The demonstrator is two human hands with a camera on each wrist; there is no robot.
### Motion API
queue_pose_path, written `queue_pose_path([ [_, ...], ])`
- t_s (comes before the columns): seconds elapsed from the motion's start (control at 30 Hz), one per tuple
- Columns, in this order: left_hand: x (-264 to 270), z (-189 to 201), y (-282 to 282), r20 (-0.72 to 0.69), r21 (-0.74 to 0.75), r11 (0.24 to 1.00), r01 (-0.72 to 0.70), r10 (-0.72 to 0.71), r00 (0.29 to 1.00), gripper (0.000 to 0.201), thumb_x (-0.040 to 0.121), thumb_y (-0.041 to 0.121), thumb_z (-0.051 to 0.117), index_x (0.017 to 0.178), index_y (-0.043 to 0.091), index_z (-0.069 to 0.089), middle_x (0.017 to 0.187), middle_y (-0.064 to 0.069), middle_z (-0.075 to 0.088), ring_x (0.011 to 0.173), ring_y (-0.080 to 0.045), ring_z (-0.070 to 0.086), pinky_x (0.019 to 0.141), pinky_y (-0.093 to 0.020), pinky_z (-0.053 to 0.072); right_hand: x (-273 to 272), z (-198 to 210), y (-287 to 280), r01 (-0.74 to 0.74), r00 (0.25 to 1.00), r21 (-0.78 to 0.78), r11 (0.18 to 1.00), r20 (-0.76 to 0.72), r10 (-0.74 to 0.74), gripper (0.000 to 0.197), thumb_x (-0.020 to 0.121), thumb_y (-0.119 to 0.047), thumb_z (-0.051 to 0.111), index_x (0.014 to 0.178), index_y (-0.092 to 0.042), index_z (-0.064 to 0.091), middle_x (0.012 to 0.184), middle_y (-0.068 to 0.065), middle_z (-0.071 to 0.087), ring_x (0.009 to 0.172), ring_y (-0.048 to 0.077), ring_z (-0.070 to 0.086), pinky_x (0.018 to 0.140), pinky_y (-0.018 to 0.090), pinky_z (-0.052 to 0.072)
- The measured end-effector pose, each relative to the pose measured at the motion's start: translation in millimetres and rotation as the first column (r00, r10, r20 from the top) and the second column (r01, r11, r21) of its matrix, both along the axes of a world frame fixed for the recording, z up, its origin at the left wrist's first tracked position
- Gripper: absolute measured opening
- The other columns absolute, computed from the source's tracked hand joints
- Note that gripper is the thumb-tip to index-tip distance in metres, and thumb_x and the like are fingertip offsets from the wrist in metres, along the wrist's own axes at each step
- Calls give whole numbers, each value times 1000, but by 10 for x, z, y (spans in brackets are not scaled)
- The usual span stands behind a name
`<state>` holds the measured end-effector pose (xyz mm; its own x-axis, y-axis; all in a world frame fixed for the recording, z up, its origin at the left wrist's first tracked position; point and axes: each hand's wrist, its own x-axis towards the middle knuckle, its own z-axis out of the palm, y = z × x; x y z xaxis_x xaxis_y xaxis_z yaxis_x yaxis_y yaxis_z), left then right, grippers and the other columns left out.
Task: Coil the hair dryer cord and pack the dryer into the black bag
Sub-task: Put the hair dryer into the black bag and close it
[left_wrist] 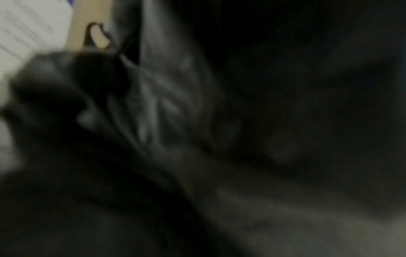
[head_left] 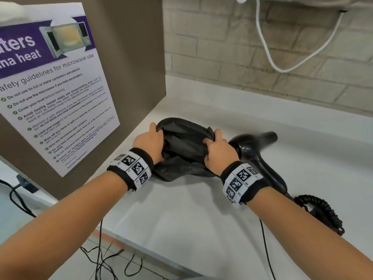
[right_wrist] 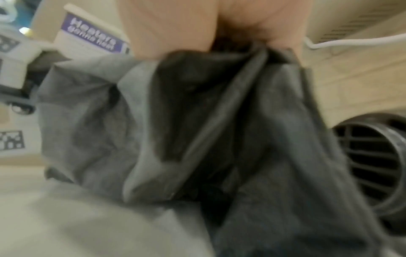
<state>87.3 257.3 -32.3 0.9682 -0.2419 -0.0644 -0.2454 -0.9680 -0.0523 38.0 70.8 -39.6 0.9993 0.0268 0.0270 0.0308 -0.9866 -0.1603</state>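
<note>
Both hands are gripping the black bag (head_left: 182, 147) near the counter's (head_left: 201, 209) left rear corner: the left hand (head_left: 148, 143) is curling over its left rim, the right hand (head_left: 217, 151) is pinching its right rim. The hair dryer (head_left: 252, 146) is lying just right, nozzle pointing right-rearward, handle running toward the front edge, coiled cord (head_left: 321, 211) trailing. A tiled wall (head_left: 232, 47) is standing behind.

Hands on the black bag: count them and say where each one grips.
2. The left hand grips the black bag at its left edge; the right hand grips its right edge, next to the hair dryer.
</note>
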Motion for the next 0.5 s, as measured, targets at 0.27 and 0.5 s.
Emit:
queue_pose_path([
  [0.27, -2, -267, 166, -149, 257, 961, 100, -63, 987, 82, 75, 45, 68, 140, 36, 18, 146, -10, 7, 111, -33, 45, 86, -36, 43, 83, -252, 135, -29, 985, -464, 885, -164, -53, 49, 80, -30, 56, 125, -16, 43, 131, 9, 26, 120, 28, 28, 92, 38, 33],
  [0.5, -7, -210, 234, -133, -296, 928, 225, -273, 953, 38, 80, -4, 49, 83, 33, 58, 142, -3, 22, 76, -28, 58, 75, -29, 43, 109, -171, 122, -231, 973, -282, 931, -62, 223, 30, 90, -14, 44, 119, -12, 54, 141, 13, 24, 120, 33, 34, 91, 39, 36],
])
